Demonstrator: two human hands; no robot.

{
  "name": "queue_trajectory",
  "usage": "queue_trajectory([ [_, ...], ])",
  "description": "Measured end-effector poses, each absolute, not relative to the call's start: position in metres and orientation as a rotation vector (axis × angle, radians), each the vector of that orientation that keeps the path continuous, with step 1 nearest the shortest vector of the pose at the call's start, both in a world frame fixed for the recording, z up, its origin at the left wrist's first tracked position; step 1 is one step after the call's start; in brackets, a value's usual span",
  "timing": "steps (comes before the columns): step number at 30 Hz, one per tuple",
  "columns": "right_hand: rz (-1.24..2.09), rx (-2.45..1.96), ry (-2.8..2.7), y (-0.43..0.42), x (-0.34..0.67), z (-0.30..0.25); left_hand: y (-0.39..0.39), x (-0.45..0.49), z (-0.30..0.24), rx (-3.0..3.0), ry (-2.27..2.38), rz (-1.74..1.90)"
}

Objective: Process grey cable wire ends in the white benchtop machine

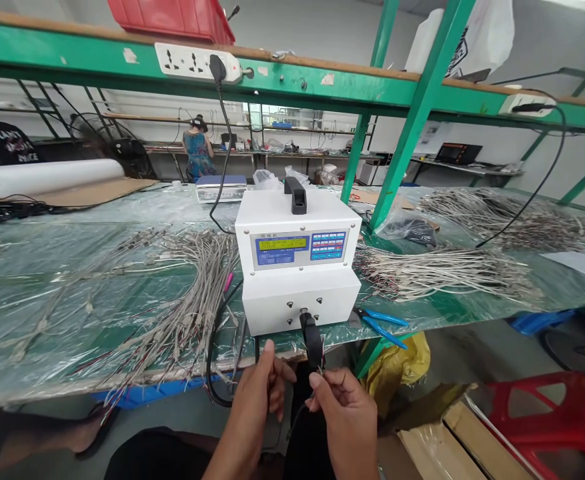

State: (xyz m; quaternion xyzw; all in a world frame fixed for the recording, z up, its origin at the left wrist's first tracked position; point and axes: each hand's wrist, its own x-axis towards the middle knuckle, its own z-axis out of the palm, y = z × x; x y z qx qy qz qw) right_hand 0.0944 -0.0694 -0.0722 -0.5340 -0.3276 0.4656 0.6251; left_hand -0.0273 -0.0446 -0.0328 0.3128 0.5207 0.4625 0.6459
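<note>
Room: grey wall (579, 47) | green steel rack (322, 90) (paint chipped) | grey floor (477, 357)

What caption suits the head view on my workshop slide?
Left hand and right hand handle thin wires before a white benchtop wire machine, cable bundles on a plastic-covered bench.

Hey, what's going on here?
A person's right hand pinches thin wires in front of a white bench machine, with the left hand beside them. Bundles of wires and blue pliers lie on the plastic-covered bench. A co-worker works further back.
</note>
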Motion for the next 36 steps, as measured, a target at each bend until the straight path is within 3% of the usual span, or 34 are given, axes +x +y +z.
queue_trajectory([
  [18, 1.071, -1.201, -0.658, -0.125, 0.114, -0.069, -0.103, 0.000, -0.060, 0.698, 1.110, 1.021],
  [26, 1.226, -1.005, -0.505, -0.146, 0.120, -0.062, -0.114, 0.016, -0.025, 0.814, 0.912, 0.982],
  [36, 0.861, -1.121, -0.904, -0.140, 0.120, -0.087, -0.108, 0.006, -0.021, 0.976, 1.070, 0.953],
])
